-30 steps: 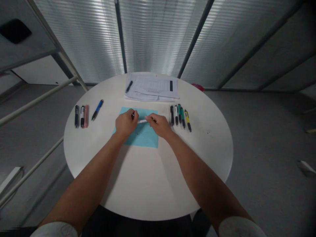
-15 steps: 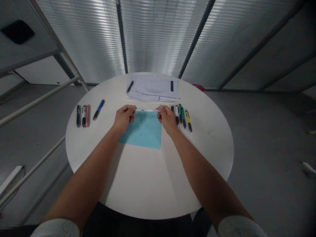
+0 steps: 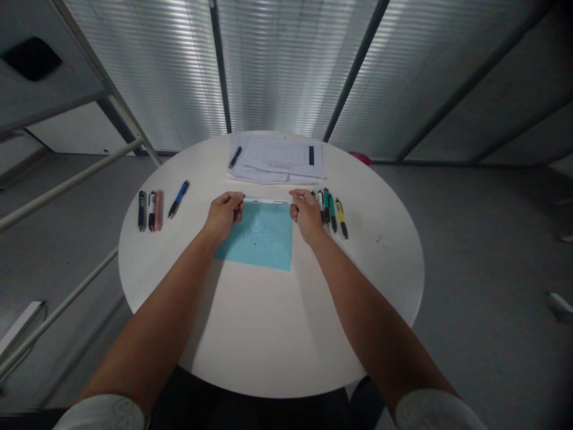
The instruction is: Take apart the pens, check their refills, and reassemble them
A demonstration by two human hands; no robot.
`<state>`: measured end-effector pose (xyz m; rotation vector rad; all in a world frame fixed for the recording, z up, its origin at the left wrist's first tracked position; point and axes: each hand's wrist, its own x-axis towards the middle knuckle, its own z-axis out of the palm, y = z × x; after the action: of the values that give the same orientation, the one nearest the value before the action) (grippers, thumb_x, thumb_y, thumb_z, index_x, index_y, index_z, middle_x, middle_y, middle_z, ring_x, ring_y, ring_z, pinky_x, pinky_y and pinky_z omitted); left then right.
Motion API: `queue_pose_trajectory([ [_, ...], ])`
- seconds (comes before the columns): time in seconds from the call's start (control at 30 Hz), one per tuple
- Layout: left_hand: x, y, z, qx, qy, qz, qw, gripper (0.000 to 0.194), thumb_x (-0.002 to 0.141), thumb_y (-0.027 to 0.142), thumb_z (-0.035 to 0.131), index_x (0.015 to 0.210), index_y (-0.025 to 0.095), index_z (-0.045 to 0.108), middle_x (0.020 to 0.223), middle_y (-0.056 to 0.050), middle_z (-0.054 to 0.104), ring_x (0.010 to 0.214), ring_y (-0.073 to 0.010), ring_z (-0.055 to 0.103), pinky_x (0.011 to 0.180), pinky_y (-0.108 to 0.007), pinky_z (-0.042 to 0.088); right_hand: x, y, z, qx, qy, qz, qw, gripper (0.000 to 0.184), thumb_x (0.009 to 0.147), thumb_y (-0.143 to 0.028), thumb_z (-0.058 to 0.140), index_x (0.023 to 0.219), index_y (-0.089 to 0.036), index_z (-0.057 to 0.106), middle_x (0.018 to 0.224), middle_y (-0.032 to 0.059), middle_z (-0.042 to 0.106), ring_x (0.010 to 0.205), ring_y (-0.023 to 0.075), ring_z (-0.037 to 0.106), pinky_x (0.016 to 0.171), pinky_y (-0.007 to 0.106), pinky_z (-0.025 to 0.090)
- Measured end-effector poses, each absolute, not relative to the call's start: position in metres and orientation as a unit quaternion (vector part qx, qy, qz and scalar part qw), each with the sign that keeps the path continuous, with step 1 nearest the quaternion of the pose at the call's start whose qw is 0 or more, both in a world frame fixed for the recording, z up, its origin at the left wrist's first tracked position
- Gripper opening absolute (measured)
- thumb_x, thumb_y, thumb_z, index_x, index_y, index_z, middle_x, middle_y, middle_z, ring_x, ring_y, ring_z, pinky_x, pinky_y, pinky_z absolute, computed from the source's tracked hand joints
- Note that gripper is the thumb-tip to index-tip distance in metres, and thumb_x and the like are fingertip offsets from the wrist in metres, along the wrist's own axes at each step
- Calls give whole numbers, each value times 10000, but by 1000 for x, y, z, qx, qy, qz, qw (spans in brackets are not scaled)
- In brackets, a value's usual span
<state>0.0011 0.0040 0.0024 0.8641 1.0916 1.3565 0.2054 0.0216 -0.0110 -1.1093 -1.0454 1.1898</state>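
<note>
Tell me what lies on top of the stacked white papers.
A slim black pen lies at the left of the stacked white papers; whether the dark rectangle at the right is printed or separate is unclear. The upper ones cover most of those beneath.

No words, labels, brands or numbers are legible. Beyond the blue sheet, a stack of white papers carries a printed grid and lines of type too small to read, with a solid black block toward its right side. The blue sheet itself bears faint, unreadable marks, and the white pen at its far edge shows a tiny dark mark, also illegible.
</note>
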Motion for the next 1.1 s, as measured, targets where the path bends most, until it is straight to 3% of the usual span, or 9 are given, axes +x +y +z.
queue_pose_trajectory([
  [0.47, -1, 5, 2, 369, 464, 568, 571, 147, 700, 229, 712, 744, 159, 590, 594, 31, 524, 460, -66, 447, 425, -206, 317, 207, 23, -14, -476, -444, 497, 573, 149, 823, -342, 574, 926, -242, 535, 442, -130, 407, 385, 70, 382, 403, 184, 249],
  [0.93, -1, 2, 6, 357, 456, 575, 578, 136, 710, 244, 693, 784, 154, 622, 681, 8, 557, 490, -64, 475, 452, -207, 362, 205, 24, -11, -502, -439, 483, 567, 99, 805, -209, 529, 900, -229, 545, 532, -114, 500, 378, 53, 406, 388, 184, 273],
  [1.1, -1, 4, 3, 356, 460, 578, 572, 176, 680, 237, 739, 759, 151, 607, 663, 19, 552, 480, -59, 472, 444, -202, 359, 205, 23, -12, -498, -446, 483, 566, 83, 824, -250, 545, 892, -216, 577, 604, -87, 546, 378, 47, 433, 391, 189, 288],
])
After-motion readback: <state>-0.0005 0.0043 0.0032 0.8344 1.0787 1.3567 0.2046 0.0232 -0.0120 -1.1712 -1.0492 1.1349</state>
